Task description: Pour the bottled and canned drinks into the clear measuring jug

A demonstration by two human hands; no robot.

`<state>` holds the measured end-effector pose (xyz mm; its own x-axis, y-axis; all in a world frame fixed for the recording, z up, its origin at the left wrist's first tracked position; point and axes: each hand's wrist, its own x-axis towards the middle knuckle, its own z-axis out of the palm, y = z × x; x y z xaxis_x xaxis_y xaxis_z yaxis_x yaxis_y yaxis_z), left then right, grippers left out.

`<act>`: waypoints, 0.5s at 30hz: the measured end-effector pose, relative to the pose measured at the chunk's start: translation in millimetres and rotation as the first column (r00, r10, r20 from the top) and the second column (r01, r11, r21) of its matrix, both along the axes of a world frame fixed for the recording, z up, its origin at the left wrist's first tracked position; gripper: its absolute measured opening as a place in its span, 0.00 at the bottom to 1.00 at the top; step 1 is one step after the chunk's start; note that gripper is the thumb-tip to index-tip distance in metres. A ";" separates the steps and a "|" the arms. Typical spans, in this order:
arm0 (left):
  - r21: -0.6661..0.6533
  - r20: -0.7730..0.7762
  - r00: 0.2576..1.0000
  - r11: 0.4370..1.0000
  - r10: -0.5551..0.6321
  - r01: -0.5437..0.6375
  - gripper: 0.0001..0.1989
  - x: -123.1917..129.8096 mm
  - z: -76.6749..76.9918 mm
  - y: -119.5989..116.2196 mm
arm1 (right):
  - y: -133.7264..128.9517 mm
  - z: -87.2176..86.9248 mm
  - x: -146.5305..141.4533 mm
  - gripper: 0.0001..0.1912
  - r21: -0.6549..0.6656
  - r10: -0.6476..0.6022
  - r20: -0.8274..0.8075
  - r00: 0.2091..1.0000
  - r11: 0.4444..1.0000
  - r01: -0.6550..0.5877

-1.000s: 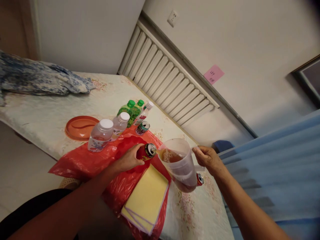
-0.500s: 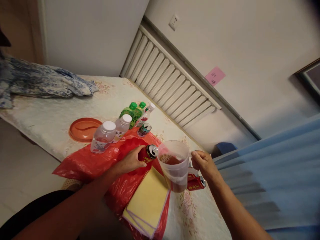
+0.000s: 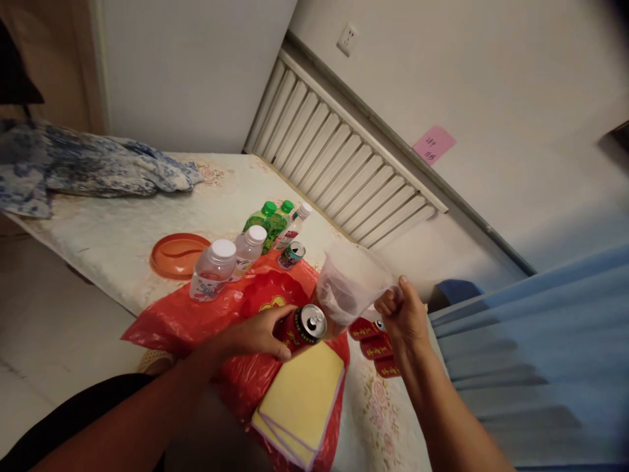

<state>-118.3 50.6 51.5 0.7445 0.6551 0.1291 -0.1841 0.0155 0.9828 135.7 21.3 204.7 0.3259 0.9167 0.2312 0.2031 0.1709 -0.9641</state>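
My left hand (image 3: 263,333) is wrapped round an opened red drink can (image 3: 301,331), its silver top facing up. Right beside the can is a translucent plastic pitcher (image 3: 356,278), tilted to the left, with brownish liquid low in its near side. My right hand (image 3: 403,311) grips the pitcher at its handle side. Whether the pitcher touches the can, I cannot tell. Below them lie folded yellow cloths (image 3: 302,400) on a red plastic bag (image 3: 236,380). Several red cans (image 3: 377,347) lie on their sides behind the pitcher, partly hidden.
A red scalloped dish (image 3: 270,288) sits on the bag. Left of it are white-capped bottles (image 3: 213,272), green-capped bottles (image 3: 260,219), a small can (image 3: 291,255) and an orange lid (image 3: 179,255). Patterned fabric (image 3: 113,164) lies at the far left; a radiator (image 3: 339,144) lines the wall.
The pitcher has gone from near upright to tilted left, with my right hand turning. The can, previously tipped toward the pitcher's rim, is more upright and closer to me.
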 end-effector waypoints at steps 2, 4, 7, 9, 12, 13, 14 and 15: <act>-0.005 -0.043 0.998 0.999 -0.045 0.045 0.43 -0.7 -0.8 -4.5 | 7.8 -7.4 -6.2 0.24 0.014 0.014 -0.110 0.994 1.000 -0.013; -0.009 -0.067 0.994 0.996 -0.091 0.090 0.46 0.9 -3.7 -7.7 | 15.7 -16.7 -13.4 0.23 0.020 0.031 -0.219 0.975 0.999 -0.027; -0.021 -0.005 0.980 0.980 -0.198 0.198 0.47 6.1 -11.0 -11.1 | 26.0 -32.9 -26.3 0.23 0.014 0.063 -0.350 0.935 0.998 -0.062; -0.017 0.024 0.974 0.974 -0.223 0.224 0.47 9.9 -16.1 -12.9 | 31.5 -44.2 -35.3 0.22 0.009 0.083 -0.405 0.910 0.996 -0.087; 0.009 -0.012 0.973 0.973 -0.229 0.229 0.47 14.3 -21.1 -14.9 | 37.9 -61.3 -46.2 0.22 -0.003 0.092 -0.444 0.891 0.994 -0.105; 0.019 -0.029 0.971 0.972 -0.236 0.236 0.47 15.3 -21.8 -15.3 | 39.7 -67.0 -48.6 0.22 -0.008 0.093 -0.446 0.890 0.994 -0.108; 0.028 -0.042 0.970 0.970 -0.241 0.243 0.45 16.3 -22.2 -15.7 | 41.2 -72.8 -50.5 0.22 -0.011 0.092 -0.445 0.891 0.994 -0.108; 0.037 -0.049 0.969 0.969 -0.244 0.246 0.44 17.2 -22.4 -16.1 | 42.5 -78.6 -51.8 0.22 -0.012 0.091 -0.443 0.892 0.994 -0.107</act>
